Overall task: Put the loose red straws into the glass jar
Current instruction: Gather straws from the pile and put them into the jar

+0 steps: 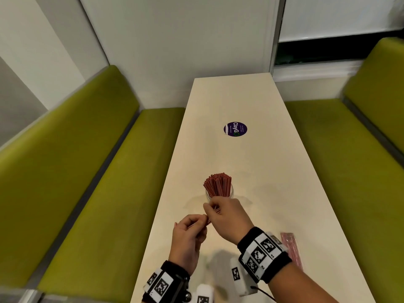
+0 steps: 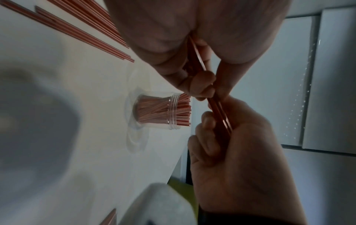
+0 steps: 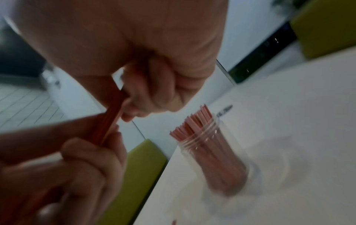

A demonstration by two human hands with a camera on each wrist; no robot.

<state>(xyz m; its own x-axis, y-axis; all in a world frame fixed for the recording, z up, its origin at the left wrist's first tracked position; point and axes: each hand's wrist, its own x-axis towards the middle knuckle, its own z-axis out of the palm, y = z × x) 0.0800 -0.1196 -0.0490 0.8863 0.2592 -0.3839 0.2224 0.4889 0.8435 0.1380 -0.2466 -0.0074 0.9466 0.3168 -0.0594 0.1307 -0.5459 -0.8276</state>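
A clear glass jar point(image 1: 230, 192) point(image 2: 154, 109) point(image 3: 215, 155) stands mid-table, packed with upright red straws point(image 1: 217, 183). Just in front of it both hands hold one small bunch of red straws point(image 2: 219, 112) point(image 3: 110, 121) above the table. My left hand point(image 1: 190, 232) point(image 2: 227, 152) grips the bunch's near end with curled fingers. My right hand point(image 1: 225, 213) point(image 3: 146, 85) pinches the far end, close to the jar's mouth. More loose red straws point(image 1: 291, 248) point(image 2: 86, 32) lie on the table by my right wrist.
The long cream table point(image 1: 251, 171) carries a round purple sticker point(image 1: 235, 129) farther back. Green benches point(image 1: 98, 182) flank both sides. White marker blocks point(image 1: 240, 278) sit at the near edge. A few straws point(image 2: 110, 217) lie near the left wrist.
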